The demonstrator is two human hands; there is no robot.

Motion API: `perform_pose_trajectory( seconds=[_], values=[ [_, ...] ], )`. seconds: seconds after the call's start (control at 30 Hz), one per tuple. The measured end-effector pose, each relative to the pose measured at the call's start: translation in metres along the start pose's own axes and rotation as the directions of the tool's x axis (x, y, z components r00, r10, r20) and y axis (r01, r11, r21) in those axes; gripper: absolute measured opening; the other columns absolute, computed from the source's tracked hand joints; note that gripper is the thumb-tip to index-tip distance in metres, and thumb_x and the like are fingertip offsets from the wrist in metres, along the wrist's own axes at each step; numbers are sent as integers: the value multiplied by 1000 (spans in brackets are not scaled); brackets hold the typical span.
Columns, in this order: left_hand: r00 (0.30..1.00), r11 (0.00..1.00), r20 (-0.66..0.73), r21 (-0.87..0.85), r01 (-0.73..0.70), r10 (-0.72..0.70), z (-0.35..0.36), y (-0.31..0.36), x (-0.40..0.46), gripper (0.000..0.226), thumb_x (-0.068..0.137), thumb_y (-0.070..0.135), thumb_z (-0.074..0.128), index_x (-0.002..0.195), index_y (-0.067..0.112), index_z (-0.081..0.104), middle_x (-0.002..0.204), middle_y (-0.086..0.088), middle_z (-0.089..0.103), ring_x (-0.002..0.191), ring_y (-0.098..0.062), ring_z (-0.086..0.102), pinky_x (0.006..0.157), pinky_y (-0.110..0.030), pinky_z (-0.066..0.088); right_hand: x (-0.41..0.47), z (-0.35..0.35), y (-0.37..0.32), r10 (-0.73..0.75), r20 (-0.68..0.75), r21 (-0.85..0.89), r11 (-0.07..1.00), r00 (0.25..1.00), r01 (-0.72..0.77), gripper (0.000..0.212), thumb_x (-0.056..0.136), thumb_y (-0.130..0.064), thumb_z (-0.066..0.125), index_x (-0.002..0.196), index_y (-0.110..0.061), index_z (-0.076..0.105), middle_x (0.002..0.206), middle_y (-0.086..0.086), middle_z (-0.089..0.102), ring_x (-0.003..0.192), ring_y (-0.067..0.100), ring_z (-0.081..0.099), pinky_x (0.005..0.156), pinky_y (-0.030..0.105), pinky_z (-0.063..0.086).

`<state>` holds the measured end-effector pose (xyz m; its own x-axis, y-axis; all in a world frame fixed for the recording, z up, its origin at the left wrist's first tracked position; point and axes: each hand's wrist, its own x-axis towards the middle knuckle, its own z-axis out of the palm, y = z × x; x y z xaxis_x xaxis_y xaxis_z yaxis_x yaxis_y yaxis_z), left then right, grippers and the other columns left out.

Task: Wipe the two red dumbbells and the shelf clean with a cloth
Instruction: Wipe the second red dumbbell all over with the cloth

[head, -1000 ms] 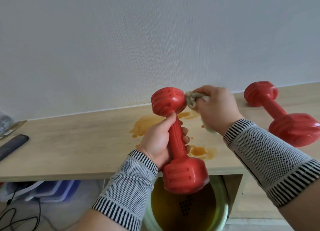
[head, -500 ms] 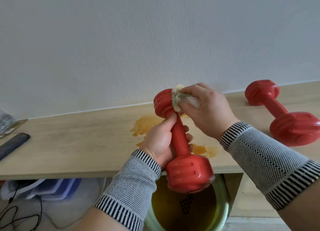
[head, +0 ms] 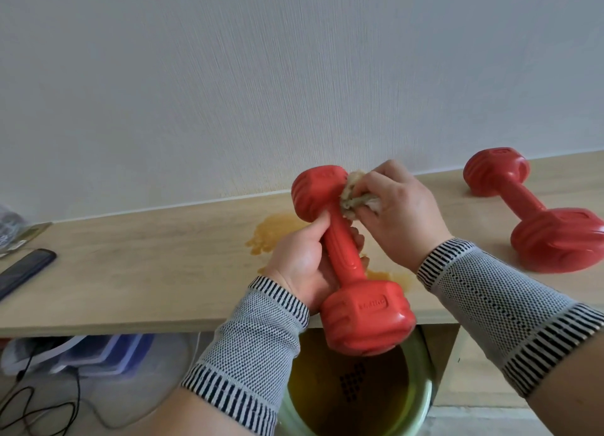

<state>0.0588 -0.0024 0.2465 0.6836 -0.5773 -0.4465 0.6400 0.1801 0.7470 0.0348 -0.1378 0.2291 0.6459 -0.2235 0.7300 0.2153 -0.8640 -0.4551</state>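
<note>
- Two red dumbbells are in view: your left hand [head: 302,265] wraps its fingers round the handle of the held dumbbell [head: 346,256], tilted above the front edge of the shelf [head: 147,272].
- Your right hand [head: 397,206] pinches one bunched cloth [head: 354,195] against the neck under that dumbbell's far head.
- The second dumbbell [head: 532,210] lies on the shelf to the right, untouched.
- Orange spill patches [head: 271,236] stain the shelf under your hands.
- One green bucket [head: 421,399] sits below; one dark phone [head: 23,272] lies far left.
</note>
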Motion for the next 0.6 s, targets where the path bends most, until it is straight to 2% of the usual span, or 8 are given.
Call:
perform_pose_trajectory(
  seconds=[0.1, 0.23, 0.33, 0.53, 0.6],
  values=[
    [999, 1000, 14, 9, -30, 30, -5, 5, -2, 33, 100, 40, 40, 102, 14, 59, 74, 0, 58, 66, -12, 60, 65, -32, 47, 2, -1, 5, 86, -39, -8, 996, 996, -86, 14, 72, -15, 75, 83, -14, 66, 87, 1, 59, 72, 25, 60, 64, 26, 40],
    [996, 995, 9, 50, -87, 86, -6, 8, -4, 33, 99, 40, 41, 93, 14, 61, 73, 0, 57, 65, -13, 55, 63, -31, 42, 5, -5, -17, -12, -100, 76, 997, 995, 19, 12, 73, -19, 71, 82, -14, 65, 85, -6, 56, 70, 11, 55, 62, 20, 38],
    [994, 991, -61, 108, -83, 89, -3, 2, 1, 36, 99, 41, 43, 83, 15, 62, 67, 0, 58, 57, -13, 56, 60, -29, 43, 4, -2, -25, -75, -82, 51, 996, 994, 79, 13, 73, -17, 69, 85, -13, 65, 88, 0, 61, 72, 21, 60, 61, 28, 44],
    [985, 970, -134, 229, -76, 109, -7, -4, 4, 30, 97, 40, 50, 92, 12, 59, 66, -3, 58, 53, -15, 58, 56, -28, 44, 10, -2, -17, -17, -63, 57, 998, 998, 20, 16, 78, -18, 64, 93, -12, 70, 91, 1, 65, 77, 23, 64, 65, 29, 48],
    [979, 957, -141, 270, -107, 149, -8, -4, 4, 27, 98, 37, 49, 92, 12, 57, 65, -2, 57, 52, -14, 57, 54, -27, 42, 13, -3, -23, -80, -32, 34, 996, 996, 81, 19, 78, -15, 62, 94, -9, 70, 92, 5, 66, 81, 27, 63, 68, 34, 51]
  ],
)
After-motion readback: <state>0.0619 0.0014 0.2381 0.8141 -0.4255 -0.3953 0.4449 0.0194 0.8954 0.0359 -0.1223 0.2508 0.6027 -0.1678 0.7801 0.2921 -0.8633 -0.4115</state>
